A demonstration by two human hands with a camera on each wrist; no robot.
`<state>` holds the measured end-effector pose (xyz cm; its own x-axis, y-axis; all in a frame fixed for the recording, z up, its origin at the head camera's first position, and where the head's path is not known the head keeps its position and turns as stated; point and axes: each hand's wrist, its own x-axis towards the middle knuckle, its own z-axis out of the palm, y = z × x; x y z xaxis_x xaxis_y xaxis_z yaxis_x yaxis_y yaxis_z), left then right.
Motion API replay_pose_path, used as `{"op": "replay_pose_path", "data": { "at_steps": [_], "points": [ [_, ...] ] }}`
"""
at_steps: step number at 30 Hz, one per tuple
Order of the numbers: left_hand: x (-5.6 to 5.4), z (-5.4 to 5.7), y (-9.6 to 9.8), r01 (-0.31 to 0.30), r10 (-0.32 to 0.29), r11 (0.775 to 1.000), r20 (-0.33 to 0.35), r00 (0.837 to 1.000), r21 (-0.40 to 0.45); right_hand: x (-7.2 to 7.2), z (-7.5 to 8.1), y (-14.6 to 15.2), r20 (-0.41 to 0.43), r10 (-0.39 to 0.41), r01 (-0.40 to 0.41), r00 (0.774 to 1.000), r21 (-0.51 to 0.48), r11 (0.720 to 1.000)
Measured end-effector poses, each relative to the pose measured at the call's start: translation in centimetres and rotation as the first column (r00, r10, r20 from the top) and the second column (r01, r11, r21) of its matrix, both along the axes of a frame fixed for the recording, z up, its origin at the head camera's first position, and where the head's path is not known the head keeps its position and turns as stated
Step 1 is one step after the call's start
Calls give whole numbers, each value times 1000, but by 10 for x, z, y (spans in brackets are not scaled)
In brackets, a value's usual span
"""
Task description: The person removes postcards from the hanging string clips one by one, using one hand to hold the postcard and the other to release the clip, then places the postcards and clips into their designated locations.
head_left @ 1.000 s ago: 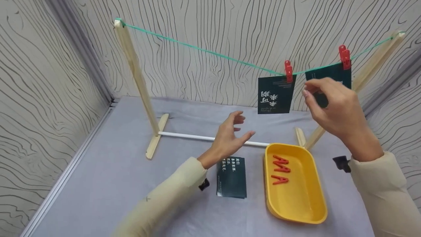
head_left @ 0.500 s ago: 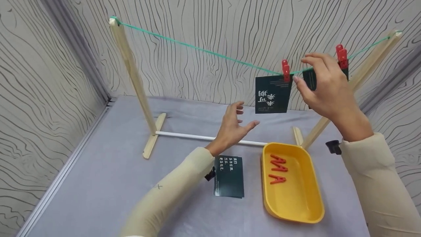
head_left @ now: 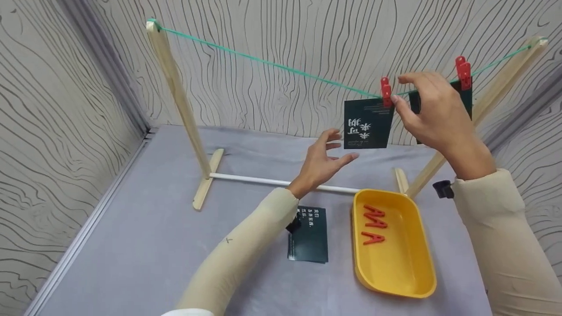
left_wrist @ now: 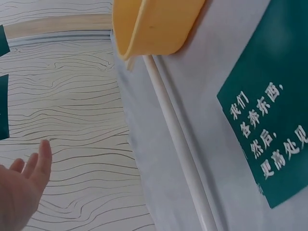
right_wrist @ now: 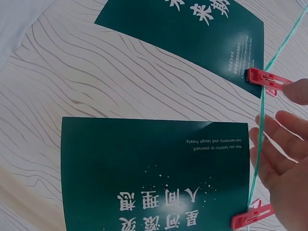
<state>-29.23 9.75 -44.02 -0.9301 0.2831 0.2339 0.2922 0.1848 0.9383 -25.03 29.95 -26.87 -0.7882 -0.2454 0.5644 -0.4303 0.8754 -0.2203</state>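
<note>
Beside a dark green card (head_left: 368, 124) with white writing, my left hand (head_left: 322, 162) is held up with fingers apart, gripping nothing. A red clip (head_left: 386, 92) fixes that card to the green line (head_left: 263, 62). My right hand (head_left: 439, 109) is raised at the line with its fingers loosely bent; in the right wrist view the thumb (right_wrist: 297, 91) meets the clip's handle end, and the other fingers lie near the line. A second card (right_wrist: 154, 163) hangs from another red clip (head_left: 463, 72), partly hidden behind the right hand in the head view.
Wooden posts (head_left: 178, 94) on feet carry the line, joined low down by a white rod (head_left: 250, 180). A yellow tray (head_left: 397, 272) with several red clips (head_left: 373, 239) stands at the right. Left of it lies a stack of green cards (head_left: 309, 241), partly under the left wrist.
My right hand has risen and moved left to the clip on the nearer card. My left hand has shifted up and right toward that card's lower left edge.
</note>
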Motion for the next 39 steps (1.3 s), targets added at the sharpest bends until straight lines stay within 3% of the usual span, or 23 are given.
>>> {"op": "replay_pose_path", "data": {
  "at_steps": [12,17,21,30,39],
  "points": [
    [5,1,12,14,-17,997,41,999,81,-5,-5,-8,-2,14,-14,1000,-9,1000],
    [6,0,12,63,-75,987,76,994,148,-7,-7,-11,-19,33,-33,999,-29,999],
    [9,1,12,108,-137,967,114,984,233,-8,-7,-13,-15,30,-31,999,-42,999],
    [18,-1,14,177,-211,954,124,970,240,-6,-11,-11,-12,15,-16,1000,-55,998],
    [23,4,16,156,-190,945,95,977,286,-4,-8,-11,-25,43,-44,999,-61,997]
  ]
}}
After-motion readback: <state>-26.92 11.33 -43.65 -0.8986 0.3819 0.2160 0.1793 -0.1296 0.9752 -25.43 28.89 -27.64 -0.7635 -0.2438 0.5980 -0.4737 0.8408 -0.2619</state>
